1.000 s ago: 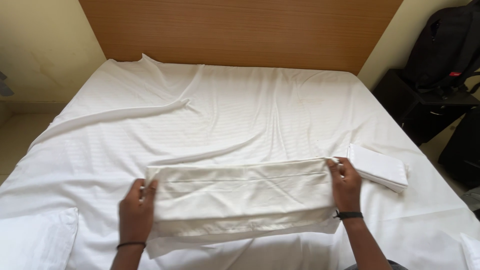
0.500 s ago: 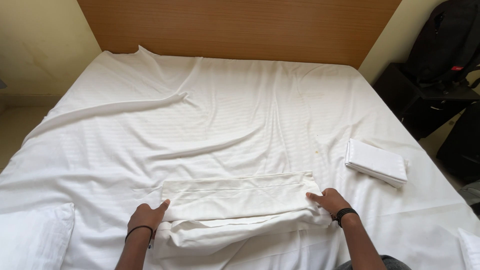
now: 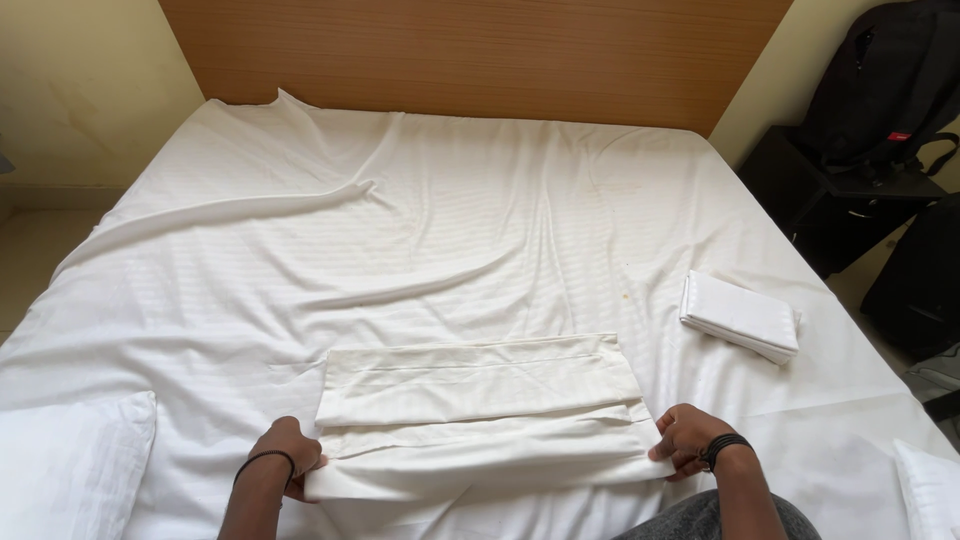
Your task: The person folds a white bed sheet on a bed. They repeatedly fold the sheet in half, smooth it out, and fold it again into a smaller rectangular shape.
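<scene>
A white cloth (image 3: 480, 410), folded into a long flat band, lies on the near part of the white bed sheet (image 3: 470, 230). My left hand (image 3: 285, 455) grips the cloth's near left corner, fingers curled under the edge. My right hand (image 3: 685, 440) pinches the near right corner. Both wrists wear a dark band. The band's near fold lies pulled toward me, overlapping the far layer.
A second folded white cloth (image 3: 740, 318) lies at the bed's right side. A pillow (image 3: 70, 465) rests at near left, another pillow corner (image 3: 930, 490) at near right. A wooden headboard (image 3: 480, 50) stands behind; a dark bag (image 3: 880, 80) sits on a black stand (image 3: 840, 200) at right.
Both hands drew the cloth's far edge toward me, folding it over into a narrower band. They now hold the near corners.
</scene>
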